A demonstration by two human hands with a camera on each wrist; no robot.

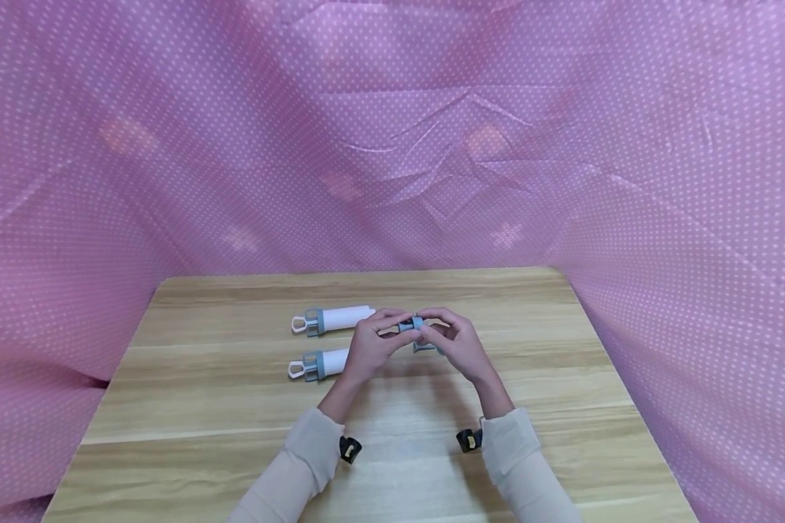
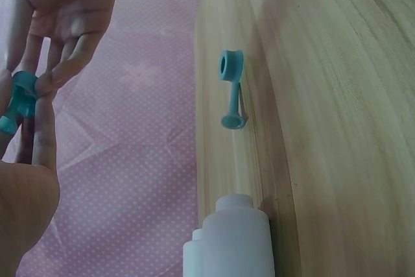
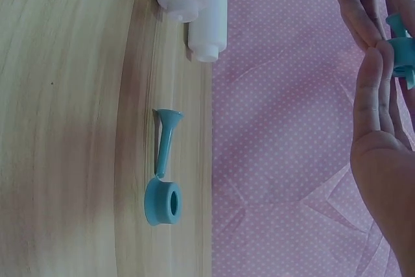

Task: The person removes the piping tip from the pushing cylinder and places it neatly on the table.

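Above the table's middle, my left hand [image 1: 370, 349] and right hand [image 1: 463, 350] meet at a small teal plastic piece [image 1: 411, 324], pinched from both sides. It has a ring and a flared end [image 2: 8, 125]; fingers cover part of it. A similar teal piece [image 3: 162, 200], a ring with a funnel-ended stem, lies on the wood beneath my hands. Two white cylinders with blue-grey collars and white pull handles, like large syringes, lie left of my hands: the far cylinder [image 1: 345, 317] and the near cylinder [image 1: 335, 362]. My left hand overlaps the near one's tip in the head view.
A light wooden table [image 1: 203, 407] spans the workspace. Pink dotted cloth [image 1: 392, 160] hangs behind it and along both sides. Small black cameras sit at the left wrist [image 1: 349, 449] and right wrist [image 1: 469, 440], by the rolled light sleeves.
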